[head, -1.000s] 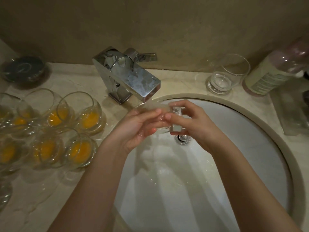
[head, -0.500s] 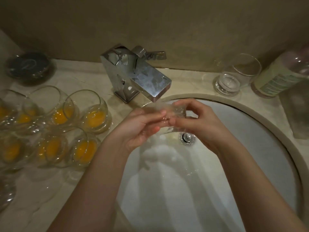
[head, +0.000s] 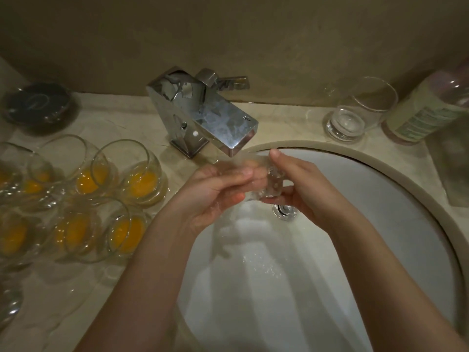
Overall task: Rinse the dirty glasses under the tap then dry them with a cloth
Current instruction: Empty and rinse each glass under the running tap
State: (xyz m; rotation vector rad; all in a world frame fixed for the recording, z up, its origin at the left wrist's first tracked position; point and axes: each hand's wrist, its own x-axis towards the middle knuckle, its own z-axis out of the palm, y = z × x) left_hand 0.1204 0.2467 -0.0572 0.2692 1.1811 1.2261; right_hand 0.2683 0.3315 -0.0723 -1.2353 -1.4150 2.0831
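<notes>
we are holding a clear glass (head: 264,181) on its side just under the spout of the chrome tap (head: 203,118), above the white sink (head: 380,224). our left hand (head: 213,191) is gripping the open end, its fingers (head: 236,174) lying curled across the glass wall, thumb underneath. our right hand (head: 307,184) is gripping the thick base end, index finger over the top and thumb below. water is running over the glass and splashing down into the bowl near the drain (head: 285,210).

on the desk (head: 121,123) to the left, we are seeing a cluster of dirty glasses (head: 101,189) with orange residue in their bottoms, standing close together, some touching. a dark round dish (head: 38,105) is sitting behind them near the wall. on the right of the tap, a clean glass (head: 355,115) is standing upright on the desk, and just beside it a labelled bottle (head: 429,107) is rising toward the frame edge. water droplets are lying on the desk in front of the dirty glasses.
</notes>
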